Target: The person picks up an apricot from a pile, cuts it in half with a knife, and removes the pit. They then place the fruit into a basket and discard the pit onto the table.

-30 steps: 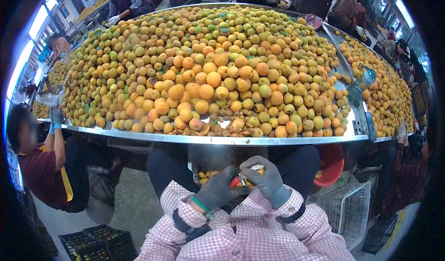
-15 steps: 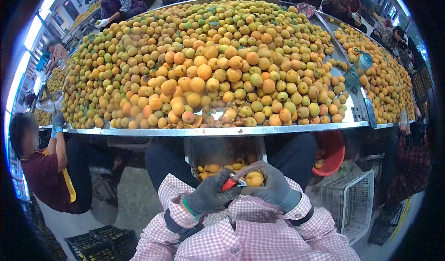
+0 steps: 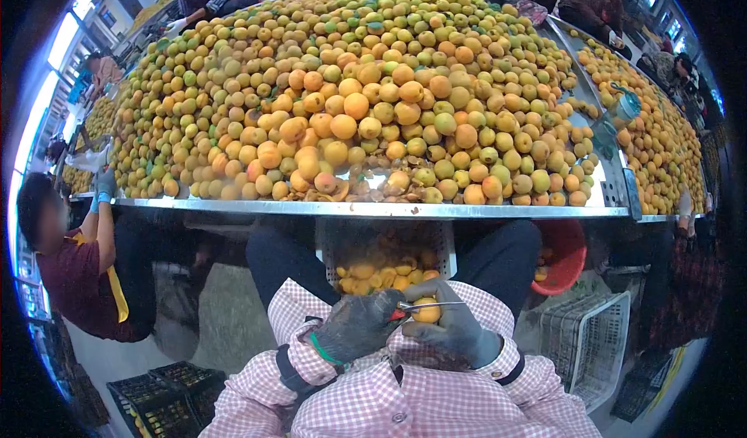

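Note:
My left hand (image 3: 356,327), in a dark grey glove, is closed around a small knife (image 3: 442,304) with a red handle; most of the handle is hidden in the fist. The thin blade points right and crosses the face of an orange-yellow apricot (image 3: 426,315). Gloved in grey, my right hand (image 3: 459,331) grips that apricot between thumb and fingers, close to the left hand. Both hands are over my lap. Just beyond them, between my knees, a light plastic crate (image 3: 449,253) holds several apricots and apricot pieces (image 3: 366,275).
A metal-edged table (image 3: 358,209) bears a large heap of apricots (image 3: 311,103). A bottle (image 3: 618,111) stands on its right divider. Right of my knees are a red basin (image 3: 566,263) and a white crate (image 3: 583,345). A person (image 3: 82,267) sits at left; others work around the tables.
The knife blade has swung from an upward slant to lying flat across the apricot. My right fingers have shifted around the fruit. The whole view has moved slightly.

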Available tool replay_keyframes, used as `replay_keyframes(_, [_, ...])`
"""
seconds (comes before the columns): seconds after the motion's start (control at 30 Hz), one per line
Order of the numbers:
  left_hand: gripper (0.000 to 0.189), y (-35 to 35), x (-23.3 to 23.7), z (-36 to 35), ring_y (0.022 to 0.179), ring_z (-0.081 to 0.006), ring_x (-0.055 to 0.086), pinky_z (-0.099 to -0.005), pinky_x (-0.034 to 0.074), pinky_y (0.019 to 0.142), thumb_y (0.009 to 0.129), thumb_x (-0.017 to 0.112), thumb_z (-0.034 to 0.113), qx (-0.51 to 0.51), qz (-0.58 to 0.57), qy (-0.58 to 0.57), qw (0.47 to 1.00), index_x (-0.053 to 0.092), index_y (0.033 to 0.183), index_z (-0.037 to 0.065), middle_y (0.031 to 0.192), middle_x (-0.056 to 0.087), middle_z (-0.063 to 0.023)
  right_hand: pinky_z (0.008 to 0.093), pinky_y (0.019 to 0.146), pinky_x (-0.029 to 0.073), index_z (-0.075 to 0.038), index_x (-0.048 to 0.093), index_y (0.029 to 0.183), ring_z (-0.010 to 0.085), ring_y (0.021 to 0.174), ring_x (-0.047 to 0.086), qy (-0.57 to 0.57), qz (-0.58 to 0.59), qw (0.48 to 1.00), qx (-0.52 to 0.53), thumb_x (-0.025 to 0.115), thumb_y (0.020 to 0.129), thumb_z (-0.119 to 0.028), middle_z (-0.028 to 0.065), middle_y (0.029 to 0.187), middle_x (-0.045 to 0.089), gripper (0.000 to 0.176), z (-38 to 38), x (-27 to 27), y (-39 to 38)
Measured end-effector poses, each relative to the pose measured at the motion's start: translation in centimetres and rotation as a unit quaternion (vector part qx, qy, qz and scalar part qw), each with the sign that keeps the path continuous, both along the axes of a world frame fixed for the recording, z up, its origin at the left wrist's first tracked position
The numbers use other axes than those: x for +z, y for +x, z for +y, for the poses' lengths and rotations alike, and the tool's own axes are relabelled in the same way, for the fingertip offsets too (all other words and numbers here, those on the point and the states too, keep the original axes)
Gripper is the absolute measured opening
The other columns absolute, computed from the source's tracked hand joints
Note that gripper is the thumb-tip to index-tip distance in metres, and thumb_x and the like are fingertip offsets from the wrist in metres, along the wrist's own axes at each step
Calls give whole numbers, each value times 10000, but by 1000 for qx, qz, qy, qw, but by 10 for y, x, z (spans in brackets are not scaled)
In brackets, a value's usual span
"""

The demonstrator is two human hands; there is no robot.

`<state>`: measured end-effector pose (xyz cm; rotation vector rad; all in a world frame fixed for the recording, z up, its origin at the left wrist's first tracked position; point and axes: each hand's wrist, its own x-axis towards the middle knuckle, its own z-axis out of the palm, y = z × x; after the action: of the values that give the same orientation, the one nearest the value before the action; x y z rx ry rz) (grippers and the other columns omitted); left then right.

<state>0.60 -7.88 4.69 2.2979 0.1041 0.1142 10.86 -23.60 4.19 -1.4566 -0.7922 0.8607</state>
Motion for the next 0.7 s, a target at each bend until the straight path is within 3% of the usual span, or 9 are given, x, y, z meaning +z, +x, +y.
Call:
replay_keyframes(0.17, [238, 2, -6, -1, 647, -345, 624, -433, 482, 545, 784, 637, 196, -1, 64, 18, 998, 539, 961, 71, 746, 618, -158, 315, 779, 458, -24, 516, 1082, 221, 893, 576, -21, 80, 995, -53, 764, 698, -144, 98, 993, 557, 473, 3, -2, -10])
replay_keyframes(0.27, [252, 3, -12, -2, 677, -361, 626, -439, 488, 567, 784, 639, 189, -1, 83, -18, 996, 537, 983, 72, 751, 618, -167, 325, 770, 464, -27, 516, 1074, 242, 886, 578, -55, -2, 996, -63, 761, 702, -145, 115, 977, 556, 461, 3, -11, -7])
replay_keyframes(0.33, [278, -1, -24, -3, 687, -366, 625, -444, 488, 575, 783, 644, 199, -7, 89, -36, 995, 528, 1001, 70, 753, 615, -173, 335, 759, 466, -41, 520, 1070, 262, 882, 576, -36, -290, 954, -68, 766, 700, -168, 126, 964, 555, 462, 6, -6, 3])
replay_keyframes(0.37, [304, 0, -24, -3, 698, -371, 625, -448, 489, 584, 783, 649, 210, -13, 95, -52, 994, 519, 1019, 69, 755, 613, -180, 335, 759, 466, -41, 520, 1070, 262, 882, 576, -35, -291, 954, -67, 766, 700, -168, 126, 964, 555, 462, 7, -11, 4])
replay_keyframes(0.47, [371, 1, -16, 2, 771, -354, 635, -429, 498, 620, 780, 669, 192, -38, 90, -61, 993, 495, 1085, 71, 827, 612, -186, 342, 756, 465, -36, 518, 1078, 247, 888, 574, -20, -192, 981, -38, 770, 694, -183, 115, 1005, 556, 482, 4, -31, 5])
replay_keyframes(0.53, [403, 4, -12, 5, 823, -339, 630, -409, 499, 657, 776, 678, 171, -2, 37, -101, 994, 486, 1115, 68, 902, 598, -184, 331, 761, 468, -30, 518, 1074, 215, 880, 569, -26, 2, 1000, 11, 748, 717, -150, 108, 1055, 551, 441, 6, -30, 13])
replay_keyframes(0.57, [436, 6, -10, 8, 876, -325, 625, -389, 501, 694, 772, 687, 150, 33, -18, -140, 989, 477, 1145, 65, 977, 585, -182, 331, 761, 468, -30, 518, 1074, 215, 880, 569, -25, -1, 1000, 12, 748, 717, -150, 108, 1055, 551, 441, 9, -22, 18])
replay_keyframes(0.67, [482, 15, -1, 12, 969, -290, 593, -352, 494, 777, 784, 686, 122, 136, -81, -199, 967, 458, 1204, 55, 1091, 533, -165, 327, 817, 471, -30, 490, 1130, 193, 941, 572, -12, 177, 984, -18, 699, 771, -108, 103, 1109, 540, 423, 13, -1, 30])
replay_keyframes(0.7, [482, 17, 6, 14, 969, -290, 593, -352, 494, 777, 784, 686, 122, 133, -80, -201, 967, 458, 1204, 55, 1091, 533, -165, 298, 803, 487, -43, 459, 1169, 192, 930, 585, 30, 285, 955, -73, 685, 795, -129, 109, 1104, 540, 446, 13, -3, 31])
